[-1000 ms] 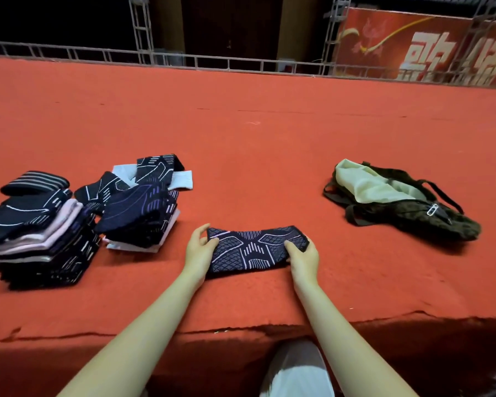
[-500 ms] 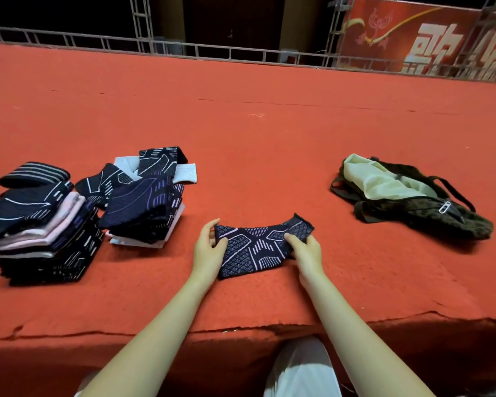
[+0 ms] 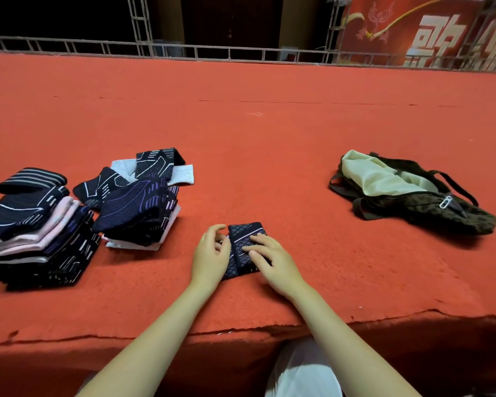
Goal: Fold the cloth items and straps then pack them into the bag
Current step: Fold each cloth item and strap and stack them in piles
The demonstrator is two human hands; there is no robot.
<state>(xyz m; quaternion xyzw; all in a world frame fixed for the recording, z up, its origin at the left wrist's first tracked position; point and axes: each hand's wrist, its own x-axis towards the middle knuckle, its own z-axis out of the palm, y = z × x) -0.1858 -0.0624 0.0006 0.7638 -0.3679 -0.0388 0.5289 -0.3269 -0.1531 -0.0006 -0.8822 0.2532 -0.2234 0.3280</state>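
Your left hand (image 3: 211, 255) and right hand (image 3: 272, 260) sit close together on the folded dark patterned cloth (image 3: 245, 247), near the front edge of the red carpeted platform (image 3: 269, 138). Your right hand lies on top of the cloth with fingers spread fairly flat, pressing it down. Your left hand rests at the cloth's left edge with fingers loosely curled over it; whether they actually pinch the fabric you cannot tell, because the hand covers that edge.

To your left stand two heaps of similar cloths. The tall stack (image 3: 35, 239) at the far left mixes dark patterned pieces with pale pink and white ones, and its left side is cut off by the frame. Just beside it, nearer the middle, is a looser pile (image 3: 138, 204) of dark cloths over white ones. Both are well apart from your hands.

To your right, well apart too, lies the dark bag (image 3: 430, 207), slumped on its side with its zipper open and a pale lining showing; straps trail around it.

Beyond the platform runs a metal railing (image 3: 241, 53), and a red banner (image 3: 427, 30) with large pale characters is cut off at the upper right. Your hands hide much of the cloth's lower part.
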